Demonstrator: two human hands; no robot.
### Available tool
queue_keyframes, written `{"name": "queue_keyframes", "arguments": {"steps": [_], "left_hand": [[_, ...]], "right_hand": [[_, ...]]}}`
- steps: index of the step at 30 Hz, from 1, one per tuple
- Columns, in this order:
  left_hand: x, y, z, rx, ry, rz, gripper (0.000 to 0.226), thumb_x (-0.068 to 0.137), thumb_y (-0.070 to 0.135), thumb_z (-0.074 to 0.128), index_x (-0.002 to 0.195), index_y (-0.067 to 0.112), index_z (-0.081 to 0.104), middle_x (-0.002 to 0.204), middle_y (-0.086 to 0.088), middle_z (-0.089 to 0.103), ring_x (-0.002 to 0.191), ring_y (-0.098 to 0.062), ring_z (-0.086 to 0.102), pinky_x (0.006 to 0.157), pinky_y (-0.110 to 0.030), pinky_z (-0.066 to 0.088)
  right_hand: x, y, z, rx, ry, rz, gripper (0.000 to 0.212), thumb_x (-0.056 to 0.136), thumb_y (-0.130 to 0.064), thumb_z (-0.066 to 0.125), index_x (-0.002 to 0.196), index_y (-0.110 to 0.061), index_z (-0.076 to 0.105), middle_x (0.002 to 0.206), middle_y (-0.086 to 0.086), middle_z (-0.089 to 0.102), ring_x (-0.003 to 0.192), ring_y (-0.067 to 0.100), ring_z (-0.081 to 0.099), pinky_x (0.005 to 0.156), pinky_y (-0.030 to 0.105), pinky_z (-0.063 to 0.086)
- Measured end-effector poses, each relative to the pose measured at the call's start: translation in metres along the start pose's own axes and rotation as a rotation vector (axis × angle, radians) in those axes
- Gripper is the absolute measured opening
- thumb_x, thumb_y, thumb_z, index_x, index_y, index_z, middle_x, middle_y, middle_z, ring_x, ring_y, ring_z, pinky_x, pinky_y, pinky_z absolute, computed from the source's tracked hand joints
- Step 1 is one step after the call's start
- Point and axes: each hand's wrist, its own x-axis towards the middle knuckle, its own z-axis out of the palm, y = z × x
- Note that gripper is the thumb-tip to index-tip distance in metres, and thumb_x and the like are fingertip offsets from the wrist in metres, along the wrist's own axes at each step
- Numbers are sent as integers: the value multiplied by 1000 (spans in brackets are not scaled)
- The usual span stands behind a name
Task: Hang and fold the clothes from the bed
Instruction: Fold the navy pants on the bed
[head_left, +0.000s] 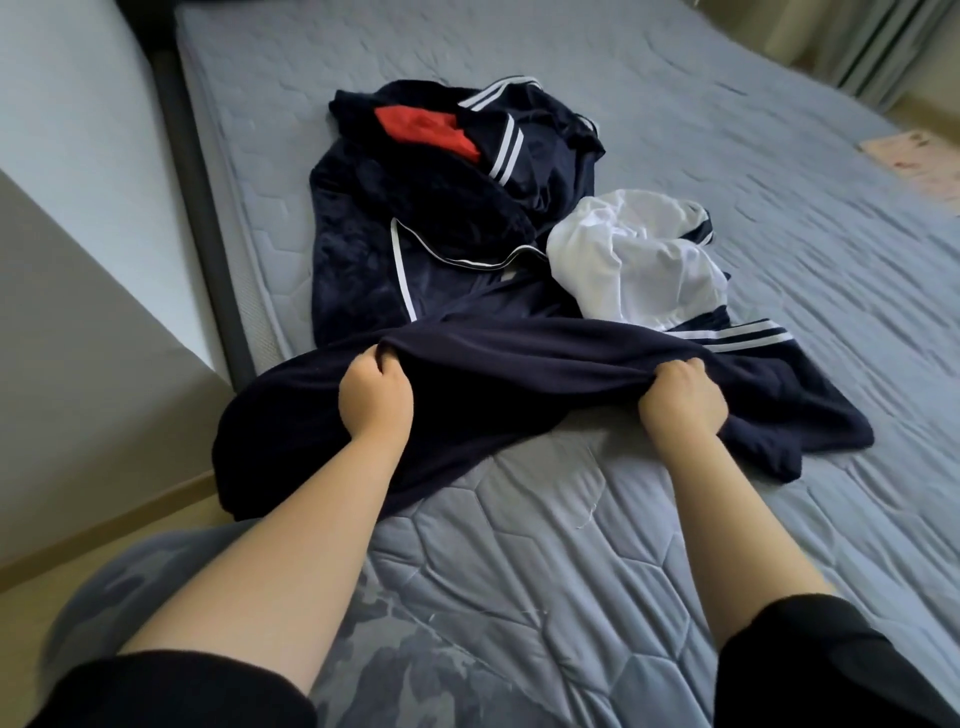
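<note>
Both hands grip the near navy garment (519, 364) on the bed (545, 545) — the left hand (375, 400) bunches its edge in curled fingers, and the right hand (680, 397) does the same further right. Its left end hangs past the bed's edge. Behind it lies a heap — a navy robe (363, 244) with white piping, a red cloth (421, 130), a striped navy top (545, 150) and a white piece (639, 260).

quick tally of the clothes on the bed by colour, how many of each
navy: 3 (plain navy garment, piped navy garment, striped navy garment)
white: 1 (white garment)
red: 1 (red cloth)
total: 5, though the tangle may hide more
</note>
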Motion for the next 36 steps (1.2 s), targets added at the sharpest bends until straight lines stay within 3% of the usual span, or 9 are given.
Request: {"name": "queue_keyframes", "arguments": {"steps": [3, 6, 16, 19, 23, 26, 31, 33, 36], "left_hand": [[6, 0, -4, 86, -8, -33, 33, 99, 28, 39, 83, 8, 60, 95, -13, 62, 83, -31, 57, 70, -33, 40], [10, 1, -7, -107, -25, -222, 32, 99, 18, 38, 112, 1, 62, 113, -16, 62, 105, -34, 58, 84, -30, 41], [16, 7, -19, -216, -3, -258, 23, 92, 16, 40, 88, 11, 62, 92, -10, 64, 86, -33, 63, 80, -41, 54], [17, 5, -17, -160, -52, -260, 26, 91, 18, 43, 68, 12, 53, 71, -6, 57, 68, -26, 55, 60, -30, 44], [19, 5, -18, -125, -101, -267, 28, 90, 17, 46, 63, 12, 51, 57, -2, 51, 52, -19, 51, 47, -25, 36], [13, 8, -19, -279, -110, -301, 22, 92, 5, 40, 90, 12, 61, 68, -5, 65, 43, -12, 61, 41, -20, 45], [-3, 14, -16, -280, -129, 51, 62, 87, -5, 42, 142, 22, 36, 125, 6, 55, 111, -6, 58, 92, -20, 46], [-12, 11, -12, -176, -132, 274, 70, 82, -8, 48, 145, 17, 29, 146, -2, 34, 131, -12, 39, 105, -25, 36], [-20, 4, -3, 146, -77, 705, 44, 72, -4, 62, 115, 0, 54, 120, -19, 50, 110, -36, 52, 92, -47, 47]], "right_hand": [[-1, -27, -20, 174, 125, -30, 31, 87, -5, 46, 113, -6, 63, 121, 16, 49, 101, 42, 57, 79, 41, 45], [-2, -67, -43, 323, 227, -177, 23, 83, -1, 45, 98, -1, 63, 114, 17, 48, 88, 41, 57, 69, 37, 39], [9, -109, -97, -267, -510, -327, 38, 96, -7, 41, 133, -1, 44, 135, 17, 48, 123, 33, 48, 94, 39, 41], [10, -113, -105, -272, -599, -285, 24, 95, -8, 39, 116, 0, 46, 114, 18, 46, 87, 26, 53, 79, 36, 36], [12, -139, -106, -164, -416, -279, 27, 93, -10, 45, 119, -4, 49, 135, 22, 47, 114, 32, 55, 93, 40, 43], [2, -168, -105, 99, 45, -466, 31, 90, -1, 44, 117, -2, 58, 127, 21, 55, 112, 38, 56, 89, 42, 45], [-39, -200, -87, 539, 392, -1182, 63, 78, 15, 44, 138, -4, 46, 154, 17, 26, 82, 25, 55, 63, 26, 40], [-44, -195, -65, 592, 310, -1155, 79, 80, 12, 47, 151, -13, 21, 160, 15, 3, 100, 24, 54, 61, 22, 40], [-42, -155, -17, 763, 156, -814, 76, 83, 4, 49, 151, -11, 17, 160, 13, -1, 143, 27, 21, 99, 28, 41]]}}
